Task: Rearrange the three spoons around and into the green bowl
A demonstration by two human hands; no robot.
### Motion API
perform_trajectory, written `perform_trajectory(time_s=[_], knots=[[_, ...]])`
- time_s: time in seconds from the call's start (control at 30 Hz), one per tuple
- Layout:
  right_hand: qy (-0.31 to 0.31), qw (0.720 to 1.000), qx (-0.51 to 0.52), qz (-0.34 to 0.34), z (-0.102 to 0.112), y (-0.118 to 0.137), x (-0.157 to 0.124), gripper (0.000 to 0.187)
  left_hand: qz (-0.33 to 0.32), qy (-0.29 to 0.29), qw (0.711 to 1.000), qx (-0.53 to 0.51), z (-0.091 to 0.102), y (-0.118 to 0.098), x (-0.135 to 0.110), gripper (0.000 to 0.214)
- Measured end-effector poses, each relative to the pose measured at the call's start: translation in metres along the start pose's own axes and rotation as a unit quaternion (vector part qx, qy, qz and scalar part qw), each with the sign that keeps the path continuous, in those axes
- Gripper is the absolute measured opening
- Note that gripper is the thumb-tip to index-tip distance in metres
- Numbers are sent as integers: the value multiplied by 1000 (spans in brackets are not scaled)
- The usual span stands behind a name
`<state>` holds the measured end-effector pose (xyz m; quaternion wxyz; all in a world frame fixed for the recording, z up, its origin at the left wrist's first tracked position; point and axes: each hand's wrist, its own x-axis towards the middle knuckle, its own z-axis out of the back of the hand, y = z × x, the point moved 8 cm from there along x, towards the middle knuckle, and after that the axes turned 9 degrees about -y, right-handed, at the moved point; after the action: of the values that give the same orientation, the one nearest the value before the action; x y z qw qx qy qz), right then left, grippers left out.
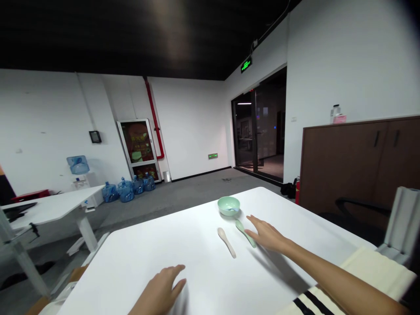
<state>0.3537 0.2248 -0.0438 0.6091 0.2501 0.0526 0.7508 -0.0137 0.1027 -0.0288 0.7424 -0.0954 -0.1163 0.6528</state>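
Hands open and empty (left hand, right hand beside green spoon).

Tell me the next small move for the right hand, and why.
Likely lower the right hand onto the pale green spoon: its fingers sit just beside that spoon, nearer than the left hand is to the cream spoon.

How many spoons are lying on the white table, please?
2. A cream spoon lies on the white table, left of the right hand. A pale green spoon lies beside that hand, near the pale green bowl, whose inside is partly hidden.
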Motion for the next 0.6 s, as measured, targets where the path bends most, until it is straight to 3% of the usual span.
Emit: perform_trajectory(time_s=[0.33,0.43,0.6], knots=[[-8,1000,13,-15,4,-1,4,65,0,3,1000,-5,1,-3,-1,54],[-25,999,-12,-19,12,0,20,55,-3,1,1000,-8,3,-5,-1,54],[-34,997,-56,-39,20,-2,73,46,4,3,1000,-9,2,-5,0,53]])
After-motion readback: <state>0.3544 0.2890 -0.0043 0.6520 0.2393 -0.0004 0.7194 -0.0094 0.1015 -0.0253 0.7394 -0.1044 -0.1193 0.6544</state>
